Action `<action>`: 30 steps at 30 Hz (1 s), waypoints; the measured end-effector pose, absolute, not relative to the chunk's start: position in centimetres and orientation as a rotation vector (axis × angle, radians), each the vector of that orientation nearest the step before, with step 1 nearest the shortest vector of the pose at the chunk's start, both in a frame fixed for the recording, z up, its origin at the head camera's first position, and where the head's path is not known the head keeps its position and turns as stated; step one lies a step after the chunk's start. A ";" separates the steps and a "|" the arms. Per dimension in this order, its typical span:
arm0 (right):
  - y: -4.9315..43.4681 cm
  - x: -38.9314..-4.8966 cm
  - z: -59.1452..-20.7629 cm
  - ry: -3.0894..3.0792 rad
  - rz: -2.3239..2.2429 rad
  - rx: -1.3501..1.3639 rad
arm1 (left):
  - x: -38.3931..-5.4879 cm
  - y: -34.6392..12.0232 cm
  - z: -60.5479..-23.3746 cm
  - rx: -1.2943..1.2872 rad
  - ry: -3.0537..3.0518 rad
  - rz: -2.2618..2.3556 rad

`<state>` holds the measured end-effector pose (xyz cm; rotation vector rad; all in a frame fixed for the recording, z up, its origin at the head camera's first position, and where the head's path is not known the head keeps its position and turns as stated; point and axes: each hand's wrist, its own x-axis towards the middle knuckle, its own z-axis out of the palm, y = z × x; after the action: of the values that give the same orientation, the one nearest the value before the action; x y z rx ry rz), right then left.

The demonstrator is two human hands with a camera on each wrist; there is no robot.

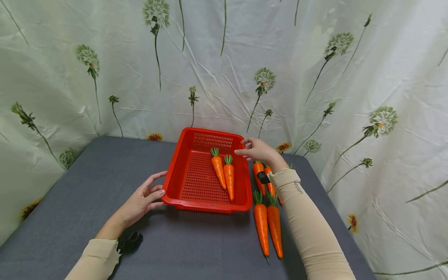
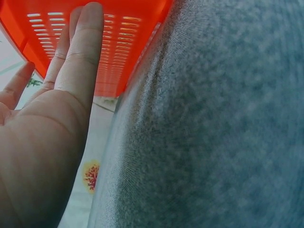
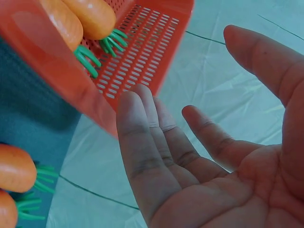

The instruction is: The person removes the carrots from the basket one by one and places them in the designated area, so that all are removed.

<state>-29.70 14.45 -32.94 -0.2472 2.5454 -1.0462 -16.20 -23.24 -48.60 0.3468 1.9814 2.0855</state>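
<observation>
A red perforated plastic basket (image 1: pixel 206 206) stands toward the back of the table, with two orange carrots (image 1: pixel 229 179) inside on its right half, green tops pointing away. My left hand (image 1: pixel 141 200) touches its front left corner. In the left wrist view, straight fingers (image 2: pixel 78 61) lie against the slotted outer wall. At the back right corner of the basket is my right hand (image 1: pixel 260 151), holding nothing, thumb and fingers spread. Its fingertips (image 3: pixel 130 107) overlap the rim in the right wrist view. Several more carrots (image 1: pixel 260 223) lie right of the basket, some partly hidden by the right arm.
The grey table (image 1: pixel 115 171) reaches out on both sides of the basket. Behind it and along the sides hangs a pale curtain (image 1: pixel 217 89) printed with dandelions, close to the basket's far rim. My right sleeve (image 1: pixel 308 225) passes over the table's right side.
</observation>
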 end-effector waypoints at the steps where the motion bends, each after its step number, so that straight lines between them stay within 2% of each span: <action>1: 14.3 -29.9 -33.1 2.537 -1.056 -0.250 | -16.2 -23.2 -48.6 0.345 1.982 2.083; 30: 9.8 -33.2 -36.8 2.474 -1.096 -0.202 | -16.3 -23.2 -48.7 0.335 1.998 2.069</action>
<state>-33.18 9.83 -36.82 -0.2016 2.4737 -1.0960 -16.32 -23.23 -48.72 0.3349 1.9985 2.0693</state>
